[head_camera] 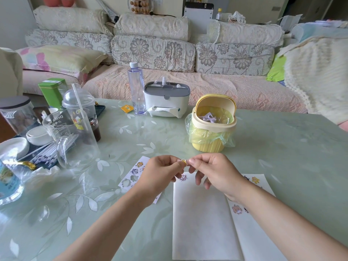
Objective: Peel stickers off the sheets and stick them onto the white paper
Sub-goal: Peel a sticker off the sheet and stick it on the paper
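A small yellow sticker (182, 162) is held in the air between my two hands, above the top edge of the white paper (201, 219). My left hand (160, 176) pinches it from the left and my right hand (212, 172) pinches it from the right. One sticker (183, 178) sits stuck near the paper's top left corner. A sticker sheet (132, 173) with cartoon figures and empty cut-outs lies left of the paper, partly under my left wrist. A second sheet (254, 185) with several stickers lies on the right, partly hidden by my right forearm.
A yellow mini bin (213, 127) with a green liner stands just beyond my hands. Behind it are a white tissue box (166, 99) and a clear bottle (136, 89). Glass jugs, a lidded cup (82, 113) and dishes crowd the table's left side.
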A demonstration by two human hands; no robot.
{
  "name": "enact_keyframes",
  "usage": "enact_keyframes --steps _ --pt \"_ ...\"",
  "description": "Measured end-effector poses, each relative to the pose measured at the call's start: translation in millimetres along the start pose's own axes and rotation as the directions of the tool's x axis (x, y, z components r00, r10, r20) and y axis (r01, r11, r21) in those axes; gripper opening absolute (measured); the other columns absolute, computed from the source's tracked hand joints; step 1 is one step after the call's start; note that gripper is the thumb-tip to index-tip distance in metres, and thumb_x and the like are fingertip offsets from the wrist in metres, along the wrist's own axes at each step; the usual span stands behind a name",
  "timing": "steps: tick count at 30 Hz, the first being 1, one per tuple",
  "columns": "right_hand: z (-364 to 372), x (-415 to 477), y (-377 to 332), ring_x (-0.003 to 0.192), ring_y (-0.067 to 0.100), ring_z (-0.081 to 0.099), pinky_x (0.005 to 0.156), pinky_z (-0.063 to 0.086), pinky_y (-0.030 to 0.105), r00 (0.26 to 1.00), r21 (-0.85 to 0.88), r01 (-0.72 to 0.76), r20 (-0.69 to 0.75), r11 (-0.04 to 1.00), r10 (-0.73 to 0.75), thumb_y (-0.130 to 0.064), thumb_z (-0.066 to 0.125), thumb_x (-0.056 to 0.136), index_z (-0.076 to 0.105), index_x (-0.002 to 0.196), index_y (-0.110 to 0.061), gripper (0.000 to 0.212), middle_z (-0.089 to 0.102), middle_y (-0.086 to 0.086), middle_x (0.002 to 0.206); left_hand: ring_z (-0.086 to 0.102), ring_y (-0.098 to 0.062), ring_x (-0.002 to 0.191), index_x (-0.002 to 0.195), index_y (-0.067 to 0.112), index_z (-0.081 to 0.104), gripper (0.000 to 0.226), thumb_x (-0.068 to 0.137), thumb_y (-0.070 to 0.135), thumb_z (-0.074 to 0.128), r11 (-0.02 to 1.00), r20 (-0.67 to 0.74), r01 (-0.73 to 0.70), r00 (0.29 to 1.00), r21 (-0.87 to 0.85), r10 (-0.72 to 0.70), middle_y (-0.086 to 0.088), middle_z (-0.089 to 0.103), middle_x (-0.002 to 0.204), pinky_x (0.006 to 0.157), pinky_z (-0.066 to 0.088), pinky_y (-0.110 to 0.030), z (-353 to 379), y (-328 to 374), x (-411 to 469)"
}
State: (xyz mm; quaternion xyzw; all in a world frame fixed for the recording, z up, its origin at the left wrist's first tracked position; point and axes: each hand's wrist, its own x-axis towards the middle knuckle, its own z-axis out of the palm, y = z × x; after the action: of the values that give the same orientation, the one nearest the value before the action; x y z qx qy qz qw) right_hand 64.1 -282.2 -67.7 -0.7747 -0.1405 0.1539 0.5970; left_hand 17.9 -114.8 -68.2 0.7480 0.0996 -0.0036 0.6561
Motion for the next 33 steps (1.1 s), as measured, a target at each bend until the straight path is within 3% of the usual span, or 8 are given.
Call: enact_keyframes --steps 9,13,16,19,22,25,30,33 --pt "-0.6 -1.5 0.2 0.059 0.017 0.061 0.045 0.041 0.028 0.998 -0.106 0.039 -0.041 0.994 -0.044 -0.022 0.066 0.095 0.074 0.087 -0.017 0.013 0.067 -0.003 0.074 0.054 -0.001 0.05 0.073 0.01 0.068 0.02 0.091 0.017 0.067 1.0 0.019 0.009 1.0 0.02 -0.009 0.006 0.065 0.059 0.05 0.04 -0.01 0.9 3.5 -4.3" --pt "-0.1 -1.4 1.4 0.057 0.018 0.061 0.048 0.04 0.027 0.995 -0.194 0.073 -0.048 0.978 -0.084 -0.024 0.064 0.096 0.071 0.079 -0.024 0.018 0.068 0.009 0.072 0.054 -0.002 0.049 0.072 0.01 0.067 0.021 0.092 0.018 0.068 1.0 0.013 0.005 1.0 0.003 -0.005 0.005 0.064 0.058 0.048 0.039 -0.01 3.0 3.6 -6.0" --pt "1.8 -2.7 0.2 0.047 0.006 0.054 0.049 0.038 0.02 0.991 -0.276 0.1 -0.054 0.956 -0.12 -0.021 0.061 0.097 0.065 0.073 -0.026 0.025 0.061 -0.003 0.057 0.054 -0.001 0.051 0.073 0.009 0.068 0.021 0.092 0.019 0.068 1.0 0.012 -0.009 1.0 0.003 0.009 0.004 0.065 0.06 0.052 0.042 -0.01 4.4 2.3 -6.5" --pt "3.2 -3.8 0.0 0.05 0.009 0.054 0.052 0.042 0.022 0.983 -0.314 0.141 -0.065 0.939 -0.17 -0.018 0.059 0.097 0.065 0.072 -0.025 0.026 0.055 -0.012 0.054 0.056 -0.002 0.054 0.074 0.009 0.07 0.019 0.091 0.019 0.069 1.0 0.004 -0.024 1.0 0.01 0.024 0.004 0.066 0.061 0.055 0.044 -0.012 6.2 1.2 -6.5" --pt "5.3 -6.0 0.5 0.048 0.006 0.044 0.05 0.037 0.021 0.971 -0.354 0.19 -0.07 0.916 -0.228 -0.014 0.059 0.096 0.066 0.074 -0.019 0.025 0.05 -0.016 0.049 0.057 -0.003 0.055 0.077 0.008 0.071 0.016 0.09 0.018 0.069 1.0 -0.023 -0.026 0.999 0.009 0.026 0.003 0.068 0.063 0.056 0.045 -0.013 8.4 0.2 -6.0" --pt "5.2 -5.5 0.2 0.046 0.005 0.042 0.049 0.035 0.017 0.968 -0.327 0.186 -0.1 0.927 -0.229 -0.014 0.061 0.096 0.07 0.077 -0.017 0.021 0.051 -0.015 0.048 0.057 -0.005 0.055 0.078 0.008 0.071 0.015 0.09 0.017 0.068 1.0 -0.046 -0.016 0.999 -0.018 0.015 0.003 0.067 0.063 0.054 0.044 -0.013 7.5 1.9 -6.2" --pt "1.4 -3.6 -3.8 0.051 0.012 0.058 0.048 0.041 0.016 0.979 -0.177 0.143 -0.119 0.974 -0.165 -0.019 0.066 0.095 0.077 0.086 -0.018 0.014 0.071 -0.003 0.07 0.053 -0.001 0.048 0.078 0.008 0.07 0.017 0.091 0.017 0.067 1.0 -0.063 -0.002 0.998 -0.031 0.001 0.004 0.063 0.061 0.045 0.036 -0.009 3.8 6.5 -8.1" --pt "1.3 -5.5 -4.1 0.05 0.01 0.057 0.048 0.041 0.016 0.978 -0.21 0.156 -0.107 0.965 -0.182 -0.02 0.067 0.095 0.075 0.084 -0.02 0.014 0.066 -0.007 0.062 0.052 -0.001 0.048 0.076 0.009 0.069 0.018 0.091 0.017 0.067 1.0 -0.043 -0.005 0.999 -0.016 0.004 0.004 0.064 0.06 0.046 0.037 -0.009 3.8 7.1 -9.1"
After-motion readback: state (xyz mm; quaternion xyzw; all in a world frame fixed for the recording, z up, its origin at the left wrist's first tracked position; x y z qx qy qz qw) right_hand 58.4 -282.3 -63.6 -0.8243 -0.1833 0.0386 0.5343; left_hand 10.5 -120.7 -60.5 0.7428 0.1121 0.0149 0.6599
